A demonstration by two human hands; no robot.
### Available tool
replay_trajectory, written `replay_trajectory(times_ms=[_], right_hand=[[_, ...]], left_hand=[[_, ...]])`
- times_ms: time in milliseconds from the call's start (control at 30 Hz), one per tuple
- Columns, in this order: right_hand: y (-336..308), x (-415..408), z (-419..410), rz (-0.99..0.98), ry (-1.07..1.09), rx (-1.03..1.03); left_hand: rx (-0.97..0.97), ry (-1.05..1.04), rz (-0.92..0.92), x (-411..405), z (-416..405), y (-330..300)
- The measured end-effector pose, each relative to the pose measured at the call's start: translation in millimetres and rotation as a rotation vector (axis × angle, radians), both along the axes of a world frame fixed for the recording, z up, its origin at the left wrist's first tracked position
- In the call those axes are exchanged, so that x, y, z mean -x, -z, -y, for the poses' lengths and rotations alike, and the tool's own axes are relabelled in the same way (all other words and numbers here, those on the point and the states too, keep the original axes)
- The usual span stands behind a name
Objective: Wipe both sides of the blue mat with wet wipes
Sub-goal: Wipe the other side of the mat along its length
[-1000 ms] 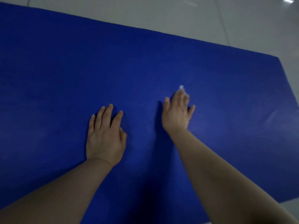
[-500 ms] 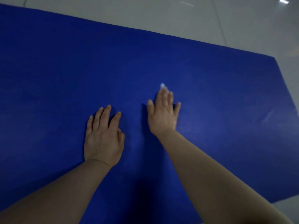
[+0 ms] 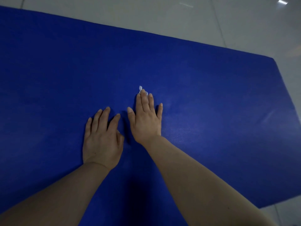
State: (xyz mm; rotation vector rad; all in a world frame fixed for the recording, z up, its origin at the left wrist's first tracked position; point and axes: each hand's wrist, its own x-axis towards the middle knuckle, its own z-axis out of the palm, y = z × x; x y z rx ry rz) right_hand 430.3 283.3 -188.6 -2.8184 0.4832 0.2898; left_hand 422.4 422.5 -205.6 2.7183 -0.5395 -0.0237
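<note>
Right hand (image 3: 146,119) presses wet wipe (image 3: 141,89) (mostly hidden) onto blue mat (image 3: 211,95).

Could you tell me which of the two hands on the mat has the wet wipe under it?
The right hand: a bit of white wipe shows past its fingertips. The left hand lies flat on the blue mat, no wipe visible.

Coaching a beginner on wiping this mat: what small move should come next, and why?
Probably slide the right hand, fingers flat on the wet wipe, further across the blue mat, while the left hand stays pressed flat to steady it. Much of the mat lies beyond the wipe.
</note>
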Motion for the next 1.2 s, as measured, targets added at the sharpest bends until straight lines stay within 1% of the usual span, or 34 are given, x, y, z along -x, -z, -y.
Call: replay_trajectory(times_ms=[67,133,167,267,300,333,367,433,500,533,567,600,700,733,767,800,900,933,967,1000,1033,1067,1133,1167,1200], right_hand=[[-0.9,0.4,0.6,-0.008,-0.033,0.018],[0.6,0.8,11.5,-0.012,-0.055,0.080],[1.7,1.1,21.8,-0.006,-0.016,0.103],[1.1,-4.5,58.3,-0.043,0.256,0.117],[1.4,-8.8,63.8,-0.066,0.312,0.116],[0.8,-13.5,62.1,-0.062,0.319,0.118],[-1.3,-18.5,53.5,-0.025,0.273,0.115],[-5.4,-26.3,25.4,0.051,0.044,0.062],[-6.3,-27.4,7.5,0.037,-0.209,0.037],[-4.7,-29.2,13.1,0.029,-0.250,0.072],[-3.1,-31.2,26.7,0.039,-0.205,0.118],[-0.9,-33.2,44.5,0.046,-0.096,0.155],[0.0,-39.6,89.1,-0.057,0.301,0.142],[0.4,-42.8,90.1,-0.077,0.360,0.126],[-0.4,-47.1,81.8,-0.059,0.357,0.122],[-1.5,-51.5,67.0,-0.023,0.298,0.113],[-3.4,-56.4,14.5,0.021,-0.090,0.047],[-3.5,-56.3,8.7,0.009,-0.178,0.050],[-3.9,-57.3,13.4,0.006,-0.209,0.067],[-3.5,-58.8,26.7,0.016,-0.176,0.091],[-2.6,-60.3,44.1,0.026,-0.092,0.112],[-2.0,-61.6,63.9,0.025,0.032,0.120],[-3.1,-66.2,99.1,-0.048,0.319,0.103],[-4.6,-70.3,105.4,-0.081,0.414,0.092],[-4.6,-76.5,100.9,-0.085,0.439,0.092]], left_hand=[[-0.002,-0.002,0.002,-0.2,-0.4,-0.4],[-0.001,-0.006,-0.010,-0.2,-0.2,-0.9],[-0.003,-0.010,-0.014,-0.1,-0.1,-0.5],[-0.017,-0.011,-0.003,-0.8,0.2,-0.2],[-0.022,-0.010,0.000,-0.9,0.2,0.2],[-0.023,-0.007,-0.005,-0.8,0.6,0.7],[-0.022,-0.005,-0.008,-0.2,0.6,1.1],[-0.026,-0.005,-0.001,-0.2,0.4,0.5],[-0.034,-0.008,0.014,-0.6,-0.3,1.1],[-0.038,-0.008,0.023,-1.2,-0.5,1.5],[-0.045,-0.007,0.029,-1.4,-0.8,1.7],[-0.056,-0.003,0.032,-1.7,-0.6,1.9],[-0.079,0.005,0.019,-2.3,-0.2,2.2],[-0.081,0.008,0.019,-2.6,-0.2,3.1],[-0.079,0.011,0.023,-2.2,0.0,3.6],[-0.072,0.013,0.028,-1.9,0.2,3.3],[-0.055,0.012,0.045,-2.5,0.1,1.2],[-0.052,0.011,0.041,-3.0,0.2,0.9],[-0.051,0.008,0.042,-3.4,-0.2,1.0],[-0.056,0.005,0.040,-3.1,-0.3,1.1],[-0.065,0.002,0.033,-2.6,-0.3,0.9],[-0.073,0.001,0.022,-2.2,-0.3,0.7],[-0.076,0.002,0.009,-2.4,-0.1,0.5],[-0.072,0.003,0.005,-2.5,0.2,0.9],[-0.069,0.005,0.006,-3.1,0.7,1.6]])
